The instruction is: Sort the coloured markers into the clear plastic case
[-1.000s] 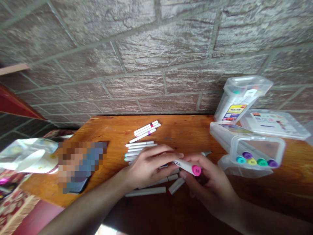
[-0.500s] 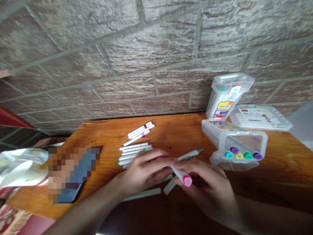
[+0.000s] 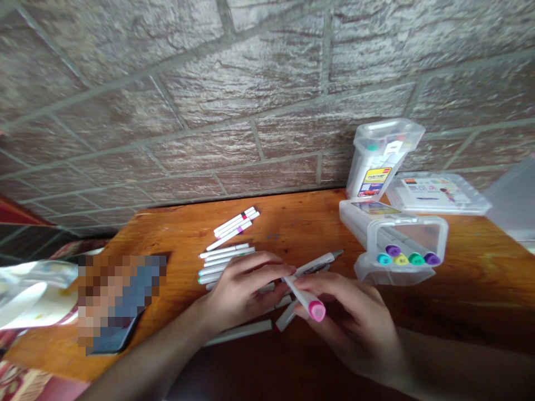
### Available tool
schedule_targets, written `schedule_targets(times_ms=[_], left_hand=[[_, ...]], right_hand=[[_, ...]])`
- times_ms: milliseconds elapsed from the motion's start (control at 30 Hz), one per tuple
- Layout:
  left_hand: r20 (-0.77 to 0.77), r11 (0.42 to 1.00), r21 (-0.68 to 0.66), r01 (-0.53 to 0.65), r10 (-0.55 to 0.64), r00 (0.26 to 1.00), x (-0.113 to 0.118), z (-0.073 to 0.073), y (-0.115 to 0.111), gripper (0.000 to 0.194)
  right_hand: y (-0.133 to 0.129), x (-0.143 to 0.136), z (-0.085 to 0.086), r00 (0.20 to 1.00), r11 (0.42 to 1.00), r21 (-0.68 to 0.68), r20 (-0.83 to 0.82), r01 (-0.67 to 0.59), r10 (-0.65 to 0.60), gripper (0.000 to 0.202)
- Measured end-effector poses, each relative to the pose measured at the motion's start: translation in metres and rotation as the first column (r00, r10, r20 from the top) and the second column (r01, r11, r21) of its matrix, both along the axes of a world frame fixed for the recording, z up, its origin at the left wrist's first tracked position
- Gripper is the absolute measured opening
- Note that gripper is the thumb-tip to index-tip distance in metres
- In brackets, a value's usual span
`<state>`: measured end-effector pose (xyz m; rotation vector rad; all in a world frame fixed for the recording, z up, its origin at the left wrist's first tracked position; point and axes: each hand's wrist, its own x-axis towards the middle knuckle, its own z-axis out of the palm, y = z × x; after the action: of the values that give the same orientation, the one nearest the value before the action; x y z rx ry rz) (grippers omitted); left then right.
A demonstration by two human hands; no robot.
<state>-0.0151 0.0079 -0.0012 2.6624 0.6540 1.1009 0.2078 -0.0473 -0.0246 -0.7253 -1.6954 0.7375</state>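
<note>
A white marker with a pink end (image 3: 304, 296) is held between my hands over the table, its pink end tilted toward me. My left hand (image 3: 248, 287) pinches its far end. The fingers of my right hand (image 3: 355, 314) close around its barrel from the right. Beneath and behind my hands lie several loose markers, among them a grey-tipped marker (image 3: 320, 263), a red-ended marker (image 3: 286, 317) and a pale marker (image 3: 242, 332). My fingers partly cover some of them. Left of my hands, a row of white markers (image 3: 223, 256) rests side by side.
Several thinner pens (image 3: 236, 223) lie farther back. At right, an open clear case (image 3: 441, 236) on its side holds several markers. Behind it stand an upright marker case (image 3: 368, 167) and a flat plastic box (image 3: 438, 192). A phone (image 3: 121, 334) lies left, before a brick wall (image 3: 267, 94).
The view has shifted slightly. More of the pink-ended marker's barrel shows between my hands; both hands keep hold of it. The other markers lie as before.
</note>
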Motion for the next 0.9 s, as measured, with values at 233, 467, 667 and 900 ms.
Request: schedule_targets(times_ms=[233,467,667,900], left_hand=[[0.058,0.999,-0.001,-0.033,0.033,0.998,-0.003,0.003,0.004,0.024],[0.070,1.000,-0.015,-0.027,0.028,0.997,-0.006,0.004,0.005,0.024],[0.072,1.000,-0.016,-0.022,0.023,0.997,-0.006,0.003,0.005,0.023],[0.061,0.999,-0.024,-0.036,0.038,0.997,-0.006,0.004,0.005,0.021]], right_hand=[[-0.004,0.001,-0.003,0.998,0.983,-0.184,-0.061,0.007,-0.019,0.020],[-0.004,0.002,-0.010,0.993,0.936,-0.352,-0.109,0.003,-0.045,0.017],[-0.003,0.002,-0.011,0.995,0.950,-0.311,-0.097,0.000,-0.032,0.016],[-0.002,0.002,-0.012,0.996,0.939,-0.344,-0.085,-0.004,-0.027,0.019]])
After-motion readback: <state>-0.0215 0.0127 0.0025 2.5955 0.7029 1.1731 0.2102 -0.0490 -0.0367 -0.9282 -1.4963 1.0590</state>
